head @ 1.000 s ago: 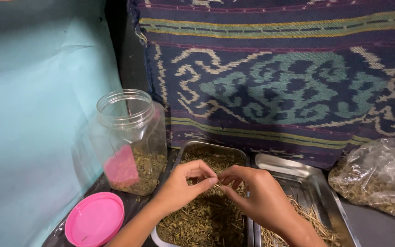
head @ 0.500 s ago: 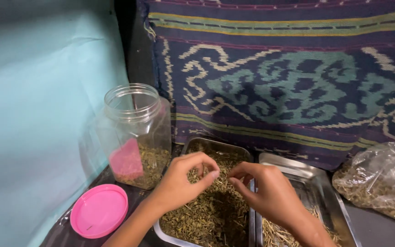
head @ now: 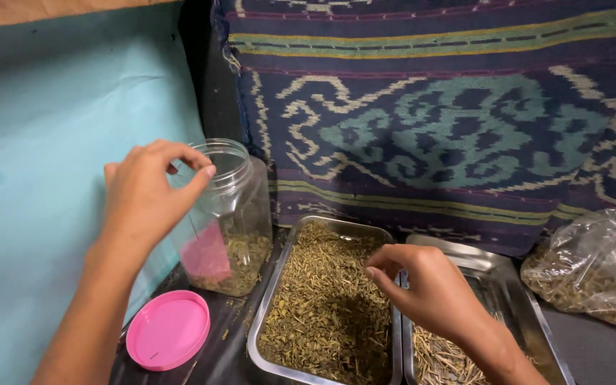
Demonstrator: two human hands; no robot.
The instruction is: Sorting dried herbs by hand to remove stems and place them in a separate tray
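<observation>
Dried herb bits [head: 326, 299] in centre tray [head: 274, 285]: light, brittle, pinch-only; left hand [head: 147, 196] pinched over jar [head: 226, 214], contents unseen; right hand [head: 422, 285] curled, empty.

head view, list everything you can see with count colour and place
plastic jar: 1, clear, open, upright at back left, dried plant bits in its bottom
lid: 1, pink, flat on the dark surface in front of the jar
left tray: 1, metal, centre, full of greenish dried plant bits
right tray: 1, metal, beside the left tray, some pale straw-like stems at its near end
plastic bag: 1, clear, far right, holds dried plant matter
woven cloth: 1, dark blue and purple with teal and cream pattern, hanging behind the trays
sheet: 1, light blue, left side
left hand: 1, fingers pinched at the jar's mouth
right hand: 1, over where the two trays meet, fingers curled
</observation>
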